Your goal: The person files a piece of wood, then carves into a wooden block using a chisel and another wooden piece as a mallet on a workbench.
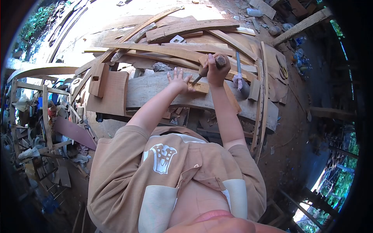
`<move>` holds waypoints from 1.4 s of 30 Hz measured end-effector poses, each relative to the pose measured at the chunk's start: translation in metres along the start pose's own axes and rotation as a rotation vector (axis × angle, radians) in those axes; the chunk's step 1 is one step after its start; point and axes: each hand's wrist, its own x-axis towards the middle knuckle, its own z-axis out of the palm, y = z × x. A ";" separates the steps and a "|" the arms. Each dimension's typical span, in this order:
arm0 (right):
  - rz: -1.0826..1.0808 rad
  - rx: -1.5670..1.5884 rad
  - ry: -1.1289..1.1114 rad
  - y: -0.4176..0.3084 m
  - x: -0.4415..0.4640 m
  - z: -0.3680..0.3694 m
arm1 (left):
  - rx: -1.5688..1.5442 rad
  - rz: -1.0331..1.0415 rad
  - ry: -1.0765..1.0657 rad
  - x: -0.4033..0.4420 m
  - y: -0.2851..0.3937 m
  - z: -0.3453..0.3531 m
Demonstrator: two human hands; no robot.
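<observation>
My right hand [217,72] is wrapped around the handle of a chisel [203,71], with the dark handle end showing above my fist. The blade slants down to the left onto a small yellowish wood block [201,88]. My left hand [179,82] is spread, fingers apart, at the block's left end by the blade tip. Whether its thumb presses on the block is hard to make out. Beneath lies a thick grey plank [151,92], used as a bench top. Right of my right hand is a long metal tool [238,62] with a cloth-wrapped part.
Wooden strips and boards [190,30] are piled beyond the bench. A slotted wood piece [98,81] leans on a broad board [116,93] at left. Yellow-handled pliers or scissors [283,70] lie at right. A cluttered wooden rack [46,112] stands far left.
</observation>
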 end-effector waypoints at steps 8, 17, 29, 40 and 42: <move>-0.051 -0.188 -0.040 0.024 0.003 0.004 | -0.019 0.006 0.024 0.000 0.000 0.003; 0.005 -0.062 -0.090 0.009 -0.002 0.000 | 0.011 0.019 0.061 -0.003 -0.001 0.004; 0.035 -0.348 -0.308 -0.011 0.002 -0.019 | -1.123 0.937 0.531 -0.041 0.016 -0.058; -0.481 -0.955 -0.454 -0.075 0.011 -0.028 | -1.095 0.926 0.555 -0.040 0.041 -0.077; -0.518 -0.975 -0.431 -0.085 0.012 -0.027 | -1.065 0.951 0.608 -0.033 0.043 -0.076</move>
